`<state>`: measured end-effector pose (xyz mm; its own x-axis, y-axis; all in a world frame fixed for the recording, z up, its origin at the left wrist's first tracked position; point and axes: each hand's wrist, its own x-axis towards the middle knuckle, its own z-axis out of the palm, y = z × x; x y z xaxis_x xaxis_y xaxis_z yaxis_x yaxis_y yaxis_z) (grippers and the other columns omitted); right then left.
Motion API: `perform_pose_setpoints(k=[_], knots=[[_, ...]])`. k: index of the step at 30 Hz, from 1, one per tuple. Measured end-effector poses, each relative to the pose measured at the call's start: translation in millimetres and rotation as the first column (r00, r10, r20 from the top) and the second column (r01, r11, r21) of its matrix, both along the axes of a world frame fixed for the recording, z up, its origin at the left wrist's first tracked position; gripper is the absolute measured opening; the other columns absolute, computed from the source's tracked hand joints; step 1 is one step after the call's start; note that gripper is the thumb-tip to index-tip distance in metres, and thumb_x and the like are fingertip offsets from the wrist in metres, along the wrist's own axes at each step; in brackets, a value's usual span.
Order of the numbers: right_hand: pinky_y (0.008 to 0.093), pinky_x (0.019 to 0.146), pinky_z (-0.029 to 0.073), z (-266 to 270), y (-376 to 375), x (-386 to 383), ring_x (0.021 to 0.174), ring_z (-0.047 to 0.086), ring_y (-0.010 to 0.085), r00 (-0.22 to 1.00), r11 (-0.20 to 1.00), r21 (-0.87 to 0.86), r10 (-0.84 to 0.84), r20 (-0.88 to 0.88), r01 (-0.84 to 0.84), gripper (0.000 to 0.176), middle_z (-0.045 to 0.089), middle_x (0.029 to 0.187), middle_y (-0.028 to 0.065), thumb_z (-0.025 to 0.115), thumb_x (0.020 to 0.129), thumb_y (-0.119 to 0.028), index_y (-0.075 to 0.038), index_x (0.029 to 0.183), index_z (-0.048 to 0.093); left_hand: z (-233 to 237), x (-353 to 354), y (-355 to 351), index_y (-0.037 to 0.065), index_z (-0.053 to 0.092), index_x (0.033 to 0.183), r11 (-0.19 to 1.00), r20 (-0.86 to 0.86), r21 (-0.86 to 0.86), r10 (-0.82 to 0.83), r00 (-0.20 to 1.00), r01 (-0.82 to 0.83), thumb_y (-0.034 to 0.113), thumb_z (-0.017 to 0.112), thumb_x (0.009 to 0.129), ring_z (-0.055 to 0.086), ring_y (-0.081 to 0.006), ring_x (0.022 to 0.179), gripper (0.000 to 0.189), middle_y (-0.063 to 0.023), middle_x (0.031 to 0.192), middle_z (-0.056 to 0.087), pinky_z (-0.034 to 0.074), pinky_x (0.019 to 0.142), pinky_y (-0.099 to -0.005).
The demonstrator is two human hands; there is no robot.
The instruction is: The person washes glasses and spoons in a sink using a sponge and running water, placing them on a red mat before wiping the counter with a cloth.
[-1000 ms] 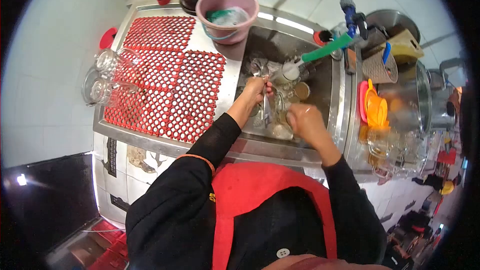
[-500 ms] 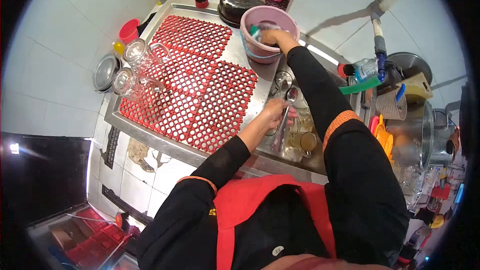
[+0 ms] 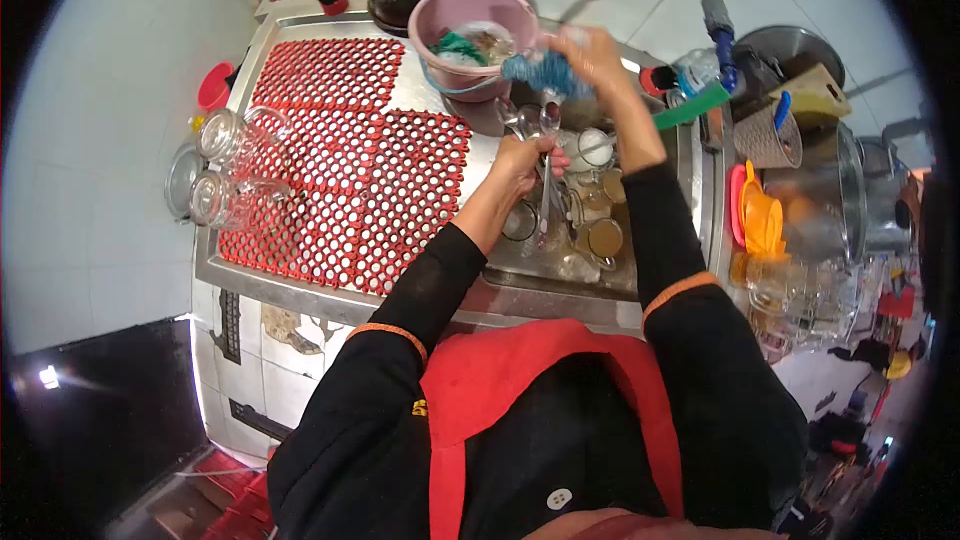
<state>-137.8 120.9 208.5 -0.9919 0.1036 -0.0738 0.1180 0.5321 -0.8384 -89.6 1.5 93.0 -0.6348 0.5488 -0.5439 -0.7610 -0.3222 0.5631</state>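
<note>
The left hand (image 3: 525, 160) is holding a bunch of shiny metal spoons (image 3: 549, 120) over the metal sink (image 3: 528, 272), its fingers closing around the handles while the bowls are pointing up toward the pink plastic bucket (image 3: 465, 87). In both earlier frames this hand is also gripping the spoons over the sink.

The right hand (image 3: 590, 58) is the one changing place: a second ago it was hanging low over the sink, half a second ago it was reaching into the bucket, and now it is staying outside, at the bucket's right side. It is blurring with motion but is clutching a crumpled blue scrubbing cloth (image 3: 550, 75), which is hanging just above the spoon bowls; whether cloth and bucket are touching, I cannot tell.

Inside the bucket, a green cloth-like piece (image 3: 458, 48) is lying among white suds. Below the right forearm, a clear glass mug of tan liquid (image 3: 605, 237) is standing in the sink. The green hose (image 3: 692, 110) is passing partly behind that forearm.
</note>
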Motion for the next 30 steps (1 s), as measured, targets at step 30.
perform_pose_setpoints(k=[30], knots=[[0.0425, 0.075, 0.047, -171, 88, 175, 0.09, 0.055, 0.0302, 0.971, 0.088, -0.979, -0.167, 0.169, 0.186, 0.054, 0.054, 0.102, 0.0188, 0.03, 0.084, -0.041, 0.001, 0.112, 0.045, -29, 111, 45, 0.01, 0.04, 0.075, 0.794, -0.003, 0.262, -0.567, 0.823, 0.548, 0.025, 0.039, 0.089, 0.025, -0.0058, 0.036, 0.021, 0.0045, 0.05, 0.028, 0.022, 0.033, -0.0216]])
